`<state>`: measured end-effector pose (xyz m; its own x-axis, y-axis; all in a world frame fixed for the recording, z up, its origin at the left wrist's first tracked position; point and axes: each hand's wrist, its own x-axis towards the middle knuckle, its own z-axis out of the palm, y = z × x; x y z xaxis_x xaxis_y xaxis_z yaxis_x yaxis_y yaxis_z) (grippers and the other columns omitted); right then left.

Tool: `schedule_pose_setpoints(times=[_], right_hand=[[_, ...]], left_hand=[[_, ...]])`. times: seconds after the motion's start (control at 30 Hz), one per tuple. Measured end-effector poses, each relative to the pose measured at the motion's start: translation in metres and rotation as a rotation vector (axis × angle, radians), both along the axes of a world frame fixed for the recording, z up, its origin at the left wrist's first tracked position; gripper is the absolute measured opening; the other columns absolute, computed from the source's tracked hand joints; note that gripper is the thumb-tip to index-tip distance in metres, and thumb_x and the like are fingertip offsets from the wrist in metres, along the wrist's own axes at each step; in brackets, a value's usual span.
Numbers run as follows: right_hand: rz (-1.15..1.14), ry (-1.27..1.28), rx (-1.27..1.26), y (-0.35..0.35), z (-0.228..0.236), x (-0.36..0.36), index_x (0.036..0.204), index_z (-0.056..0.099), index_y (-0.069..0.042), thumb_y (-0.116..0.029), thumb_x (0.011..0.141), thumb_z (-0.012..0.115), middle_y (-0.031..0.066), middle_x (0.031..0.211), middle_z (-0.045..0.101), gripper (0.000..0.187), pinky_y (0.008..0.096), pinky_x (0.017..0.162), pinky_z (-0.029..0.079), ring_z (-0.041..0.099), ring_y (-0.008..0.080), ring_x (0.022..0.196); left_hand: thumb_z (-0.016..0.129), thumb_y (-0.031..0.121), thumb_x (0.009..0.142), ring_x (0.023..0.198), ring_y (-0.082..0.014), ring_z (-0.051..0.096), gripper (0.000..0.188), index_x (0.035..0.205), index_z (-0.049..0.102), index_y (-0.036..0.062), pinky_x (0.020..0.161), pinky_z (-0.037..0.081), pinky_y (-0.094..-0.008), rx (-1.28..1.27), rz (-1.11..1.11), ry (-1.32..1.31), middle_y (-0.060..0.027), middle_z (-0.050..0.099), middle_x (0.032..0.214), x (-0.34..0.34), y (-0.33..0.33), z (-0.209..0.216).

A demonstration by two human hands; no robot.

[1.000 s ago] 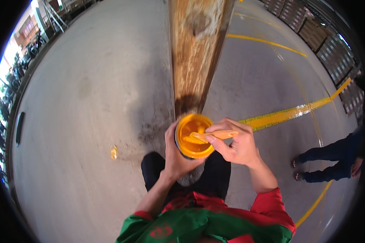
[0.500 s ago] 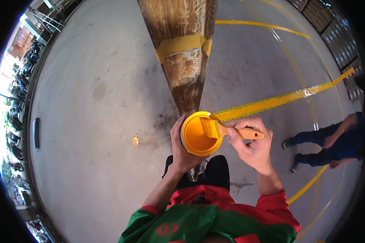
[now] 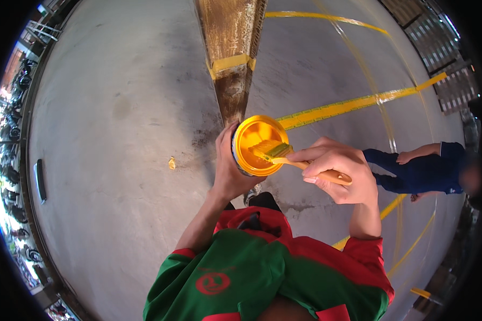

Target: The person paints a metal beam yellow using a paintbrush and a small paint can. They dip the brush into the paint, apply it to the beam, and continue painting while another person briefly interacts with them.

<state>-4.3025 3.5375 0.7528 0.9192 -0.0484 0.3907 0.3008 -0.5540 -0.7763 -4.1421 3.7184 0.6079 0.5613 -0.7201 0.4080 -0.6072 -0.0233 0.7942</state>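
My left hand is wrapped round the side of a small can of yellow paint, holding it in front of my waist with its mouth tilted toward me. In my right hand is a paintbrush, gripped by its orange-brown handle. Its yellow-coated bristles lie inside the can's mouth, against or close to the inner right side; contact is hard to tell. Just beyond the can rises a worn brown column, with a band of yellowish tape around its lower part.
Yellow tape lines cross the grey floor on the right. A person in dark blue clothes is at the right. Parked motorbikes line the far left edge. A small yellow scrap lies on the floor left of the can.
The brush has turned in my right hand, its handle now slanting down to the right. The can appears higher and slightly left. The view has shifted, and the person at right has moved.
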Motion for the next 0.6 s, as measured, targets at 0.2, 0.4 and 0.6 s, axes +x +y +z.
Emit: schedule_pose_setpoints(times=[0.2, 0.4, 0.6], right_hand=[[0.095, 0.188, -0.113, 0.028, 0.025, -0.006, 0.094, 0.062, -0.007, 0.01, 0.067, 0.072, 0.0089, 0.112, 0.073, 0.034, 0.0391, 0.077, 0.053, 0.062, 0.0298, 0.094], [-0.212, 0.023, 0.093, 0.067, 0.02, -0.001, 0.092, 0.062, -0.006, 0.004, 0.083, 0.075, 0.0159, 0.105, 0.075, 0.018, 0.0317, 0.066, 0.056, 0.071, 0.0228, 0.076], [-0.59, -0.064, 0.523, 0.119, -0.028, 0.016, 0.106, 0.052, 0.001, 0.0, 0.096, 0.066, 0.0239, 0.101, 0.072, 0.017, 0.0301, 0.062, 0.061, 0.072, 0.0196, 0.072]], left_hand=[[0.098, 0.027, 0.06, 0.142, -0.0416, 0.034, 0.118, 0.151, 0.029, -0.0018, 0.118, 0.032, -0.0506, -0.019, -0.03, -0.027, -0.024, 0.037, 0.151, 0.014, 0.036, 0.015], [0.097, 0.032, 0.062, 0.145, -0.0416, 0.031, 0.117, 0.152, 0.028, 0.0009, 0.12, 0.03, -0.0516, 0.046, -0.064, 0.087, -0.0205, 0.035, 0.155, 0.024, 0.062, 0.013], [0.096, 0.031, 0.062, 0.145, -0.0418, 0.031, 0.117, 0.152, 0.027, 0.0007, 0.119, 0.028, -0.0522, 0.013, -0.06, 0.093, -0.0207, 0.034, 0.155, 0.032, 0.08, 0.008]])
